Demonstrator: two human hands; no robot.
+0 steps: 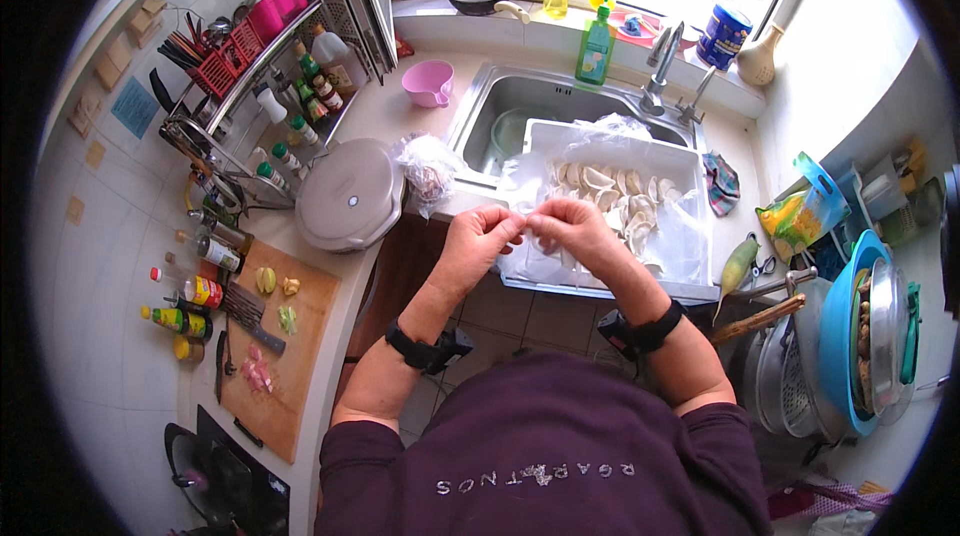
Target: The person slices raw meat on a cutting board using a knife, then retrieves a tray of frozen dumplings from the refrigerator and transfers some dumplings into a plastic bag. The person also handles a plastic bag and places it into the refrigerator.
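My left hand (486,239) and my right hand (571,230) meet fingertip to fingertip above the near left corner of a white drawer-like bin (701,236). Both pinch what looks like thin clear plastic; the fingers hide most of it. In the bin, many pale crescent-shaped dumplings (637,224) lie loosely on clear plastic sheeting (682,224). The bin rests partly over the steel sink (480,108), its near edge jutting past the counter. Left of my hands, a knotted clear bag (431,172) with something inside sits beside a round grey lidded appliance (349,194).
At left, a wooden cutting board (300,356) holds a cleaver (251,314), chopped pink meat and cut vegetables near several bottles. A pink bowl (429,83) stands behind the appliance. A green radish (739,266) and scissors (763,266) lie right of the bin, near stacked basins (840,341).
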